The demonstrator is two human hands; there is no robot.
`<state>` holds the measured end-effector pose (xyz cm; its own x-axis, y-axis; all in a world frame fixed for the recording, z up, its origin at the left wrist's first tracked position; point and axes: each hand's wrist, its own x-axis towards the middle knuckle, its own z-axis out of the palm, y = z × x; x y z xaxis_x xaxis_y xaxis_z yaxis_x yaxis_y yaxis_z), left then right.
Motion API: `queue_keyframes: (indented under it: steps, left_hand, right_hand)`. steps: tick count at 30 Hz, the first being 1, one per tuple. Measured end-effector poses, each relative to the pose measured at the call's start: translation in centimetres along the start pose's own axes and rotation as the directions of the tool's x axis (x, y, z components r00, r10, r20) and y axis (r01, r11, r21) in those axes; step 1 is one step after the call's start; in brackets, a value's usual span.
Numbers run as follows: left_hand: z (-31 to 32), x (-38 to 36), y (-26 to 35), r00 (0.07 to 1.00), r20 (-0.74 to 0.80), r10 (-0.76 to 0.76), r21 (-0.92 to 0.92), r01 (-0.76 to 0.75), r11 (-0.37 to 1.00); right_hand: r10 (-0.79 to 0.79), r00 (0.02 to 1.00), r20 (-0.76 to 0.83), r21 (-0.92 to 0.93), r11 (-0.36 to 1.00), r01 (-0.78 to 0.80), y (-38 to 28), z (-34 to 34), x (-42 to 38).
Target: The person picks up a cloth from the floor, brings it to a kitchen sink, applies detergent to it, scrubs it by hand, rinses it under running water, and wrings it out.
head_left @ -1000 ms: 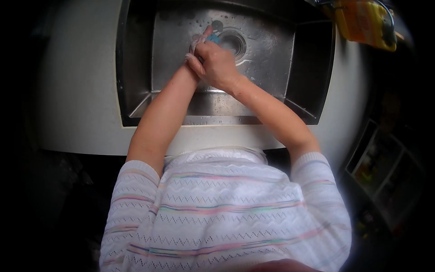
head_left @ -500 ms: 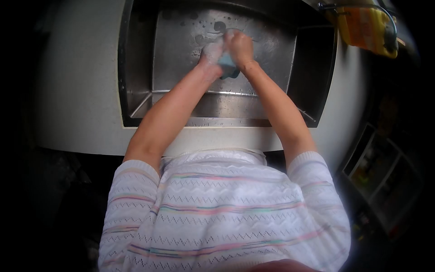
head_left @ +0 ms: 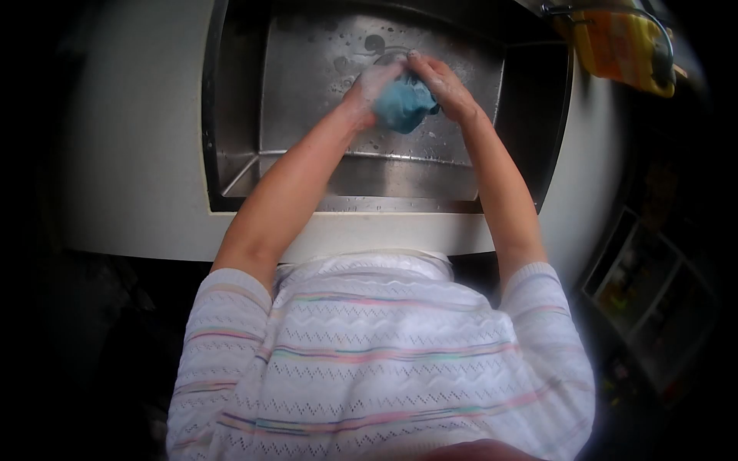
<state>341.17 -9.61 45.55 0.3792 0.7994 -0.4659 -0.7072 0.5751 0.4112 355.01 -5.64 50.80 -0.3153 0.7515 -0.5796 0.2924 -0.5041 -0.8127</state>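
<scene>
Holds a wet-looking blue cloth (head_left: 405, 106) in the left hand (head_left: 367, 94), coated with white foam (head_left: 380, 78), above the floor of the steel sink (head_left: 301, 115). Sets the right hand (head_left: 447, 86) against the cloth's right side; hard to tell whether gripping it too. Stands close to the pale bench (head_left: 138, 138), with a yellow object (head_left: 619, 42) beyond the sink's right side. Wears a white striped top (head_left: 384, 330).

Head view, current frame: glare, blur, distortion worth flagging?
Head view: corners black out, heavy vignetting; head view: front edge of the smooth white countertop bows, likely wide-angle distortion; head view: pale glare on the near wall of the grey metal sink; head view: bare left hand and crumpled blue-green item look soft, possibly motion blur.
</scene>
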Motion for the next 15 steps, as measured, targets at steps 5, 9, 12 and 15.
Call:
queue_keyframes:
  steps: [5,9,12,15]
  left_hand:
    - [1.0,-0.6,2.0,0.991,0.114,0.064,0.640,-0.122,0.759]
    - [1.3,-1.0,2.5,0.989,0.132,0.064,0.866,-0.147,0.479]
    - [1.8,-1.9,3.1,0.996,0.079,0.048,0.992,-0.083,0.100]
    - [2.2,-1.9,3.7,0.991,-0.092,0.094,0.994,0.086,0.061]
  right_hand:
    - [0.061,0.965,0.254,-0.209,0.978,-0.006,-0.8,-2.3,-2.5]
    - [-0.065,0.995,0.080,0.134,0.990,0.054,-1.3,-3.4,-3.6]
    - [-0.160,0.983,-0.085,0.369,0.912,0.181,-2.0,-3.7,-4.6]
    - [-0.201,0.965,-0.170,0.482,0.837,0.259,-2.6,-4.6,-5.5]
